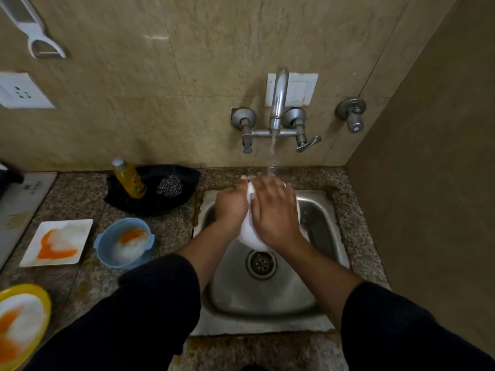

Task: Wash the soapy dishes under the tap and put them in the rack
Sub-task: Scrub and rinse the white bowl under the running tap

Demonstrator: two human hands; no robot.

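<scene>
1. At the counter's (155, 236) left edge sits a yellow plate (45, 295), partly cut off by the picture. Beside it, a white square plate (83, 226) and a blue bowl (104, 236) wait, foamy and orange, close to the sink (267, 303) for their turn.
2. At the back edge, a soap bottle (130, 180) and a steel scrubber (169, 186) rest on something black. I cannot tell what it is.
3. The left hand (230, 203) grips the side of a white dish (247, 231), holding it over the sink so water drains away.
4. The right hand (276, 212) lies flat on the dish, fingers spread, probably rubbing soap off under the running tap (278, 97).
5. The hands hide most of the dish, so bowl or plate is unclear. No rack shows.
</scene>
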